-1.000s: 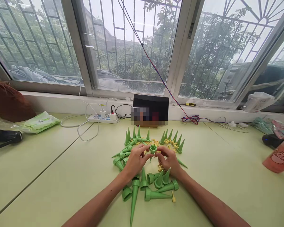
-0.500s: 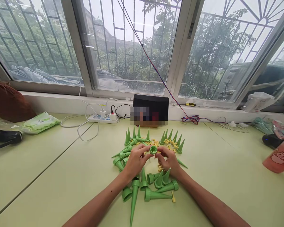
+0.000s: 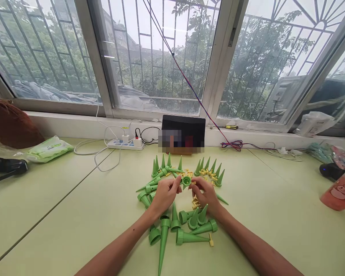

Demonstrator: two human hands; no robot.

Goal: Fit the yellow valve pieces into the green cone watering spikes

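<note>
Between my two hands a green plastic plant-watering spike is held up, its round open end facing me. My left hand pinches it from the left with thumb and finger. My right hand has its fingertips closed at the spike's right side, where a bit of a small yellow valve shows; the fingers hide most of it. Below my hands lie several more green spikes, one with a yellow valve at its tip. Loose yellow valves are scattered behind and beside my right hand.
Green cone tips stand upright in two groups behind my hands. A dark tablet leans at the window, with a power strip to its left. A wipes pack lies far left, a red cup stands far right.
My left fingers have shifted from under the spike's open end to its left side, and the spike has turned slightly. My right hand has stayed almost in place.
</note>
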